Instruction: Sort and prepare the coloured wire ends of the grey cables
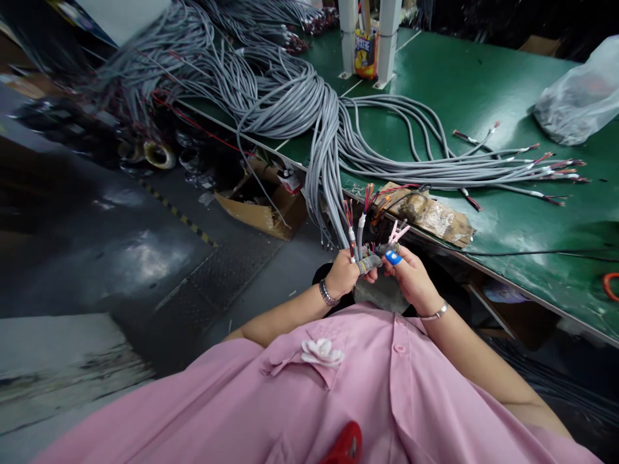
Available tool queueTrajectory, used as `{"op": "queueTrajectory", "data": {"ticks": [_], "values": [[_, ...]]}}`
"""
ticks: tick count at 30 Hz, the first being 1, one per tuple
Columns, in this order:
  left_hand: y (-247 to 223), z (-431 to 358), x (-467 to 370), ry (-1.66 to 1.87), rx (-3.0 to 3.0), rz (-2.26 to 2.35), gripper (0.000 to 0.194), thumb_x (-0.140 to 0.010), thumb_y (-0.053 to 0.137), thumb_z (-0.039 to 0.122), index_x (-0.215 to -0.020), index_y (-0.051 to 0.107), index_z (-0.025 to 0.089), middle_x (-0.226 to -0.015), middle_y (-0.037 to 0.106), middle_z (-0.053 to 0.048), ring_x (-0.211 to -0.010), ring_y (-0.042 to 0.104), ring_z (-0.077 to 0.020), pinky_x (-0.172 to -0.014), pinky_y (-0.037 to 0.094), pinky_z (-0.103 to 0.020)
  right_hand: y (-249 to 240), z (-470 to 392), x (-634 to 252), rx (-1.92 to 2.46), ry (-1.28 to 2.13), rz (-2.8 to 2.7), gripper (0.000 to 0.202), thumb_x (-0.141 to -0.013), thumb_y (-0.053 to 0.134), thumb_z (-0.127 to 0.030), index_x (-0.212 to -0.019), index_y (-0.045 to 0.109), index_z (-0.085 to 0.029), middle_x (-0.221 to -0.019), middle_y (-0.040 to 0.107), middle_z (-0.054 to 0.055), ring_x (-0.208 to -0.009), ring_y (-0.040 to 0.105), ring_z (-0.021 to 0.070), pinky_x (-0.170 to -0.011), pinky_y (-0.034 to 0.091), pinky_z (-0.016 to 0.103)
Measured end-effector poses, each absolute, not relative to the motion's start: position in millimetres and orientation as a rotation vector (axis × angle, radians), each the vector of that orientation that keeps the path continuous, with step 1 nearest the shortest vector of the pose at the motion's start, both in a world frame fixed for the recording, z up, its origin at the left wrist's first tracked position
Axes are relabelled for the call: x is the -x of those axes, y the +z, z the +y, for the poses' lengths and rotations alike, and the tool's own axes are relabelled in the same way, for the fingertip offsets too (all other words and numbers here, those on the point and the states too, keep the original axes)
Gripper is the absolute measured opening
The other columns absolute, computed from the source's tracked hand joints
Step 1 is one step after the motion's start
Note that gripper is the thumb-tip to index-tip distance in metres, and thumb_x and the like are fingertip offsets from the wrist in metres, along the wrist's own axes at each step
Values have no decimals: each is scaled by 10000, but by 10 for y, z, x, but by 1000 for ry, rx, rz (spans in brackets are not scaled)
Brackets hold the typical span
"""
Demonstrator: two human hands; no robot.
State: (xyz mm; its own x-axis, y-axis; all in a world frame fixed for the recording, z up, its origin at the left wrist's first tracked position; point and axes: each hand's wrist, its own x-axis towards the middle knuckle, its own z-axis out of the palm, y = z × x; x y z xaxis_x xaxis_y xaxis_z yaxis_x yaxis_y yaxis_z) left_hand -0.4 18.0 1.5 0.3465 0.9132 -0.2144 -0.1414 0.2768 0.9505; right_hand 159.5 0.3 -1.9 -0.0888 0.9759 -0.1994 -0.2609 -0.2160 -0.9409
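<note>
My left hand point(344, 274) is closed around grey cables near their ends. Above its fist stand stripped cable ends point(362, 222) with white collars and thin red, orange and dark wires. Grey knitted covers with yellowish edges point(370, 264) sit on some fingers. Close by on the right, my right hand point(411, 274) has thumb and forefinger pinched together; what lies between them is too small to make out. Blue tape point(393, 258) wraps its thumb. Fine coloured wires point(371, 247) show between the hands. A pale pink clip-like piece point(398, 232) sticks up beside the right fingers.
A large bundle of grey cables point(290, 96) drapes over the green table point(464, 84) and its front edge. Taped cardboard point(430, 216) lies at that edge. A clear plastic bag point(580, 93) stands right, white posts point(347, 38) behind. Below left is an open carton point(264, 206).
</note>
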Motion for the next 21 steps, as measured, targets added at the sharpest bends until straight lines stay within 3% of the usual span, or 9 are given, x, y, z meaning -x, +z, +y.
{"op": "queueTrajectory", "data": {"ticks": [4, 15, 21], "values": [[19, 175, 13, 830, -1105, 908, 391, -729, 734, 478, -633, 627, 114, -534, 634, -32, -449, 574, -109, -476, 491, -226, 69, 23, -1565, 1105, 1530, -1013, 259, -778, 721, -425, -908, 697, -202, -690, 643, -1, -609, 534, 123, -572, 380, 262], [2, 181, 7, 824, -1124, 916, 414, -752, 717, 482, -600, 631, 106, -543, 634, -42, -458, 580, -110, -487, 489, -226, 28, -13, -1488, 1158, 1363, -889, 198, -743, 751, -378, -761, 667, -199, -642, 629, -18, -570, 513, 110, -554, 393, 253], [24, 198, 33, 750, -1163, 864, 402, -755, 716, 465, -589, 632, 108, -526, 620, -38, -459, 573, -110, -485, 471, -221, 96, -16, -1504, 1090, 1568, -895, 247, -766, 729, -431, -842, 685, -201, -628, 645, -2, -540, 551, 127, -523, 376, 264]]}}
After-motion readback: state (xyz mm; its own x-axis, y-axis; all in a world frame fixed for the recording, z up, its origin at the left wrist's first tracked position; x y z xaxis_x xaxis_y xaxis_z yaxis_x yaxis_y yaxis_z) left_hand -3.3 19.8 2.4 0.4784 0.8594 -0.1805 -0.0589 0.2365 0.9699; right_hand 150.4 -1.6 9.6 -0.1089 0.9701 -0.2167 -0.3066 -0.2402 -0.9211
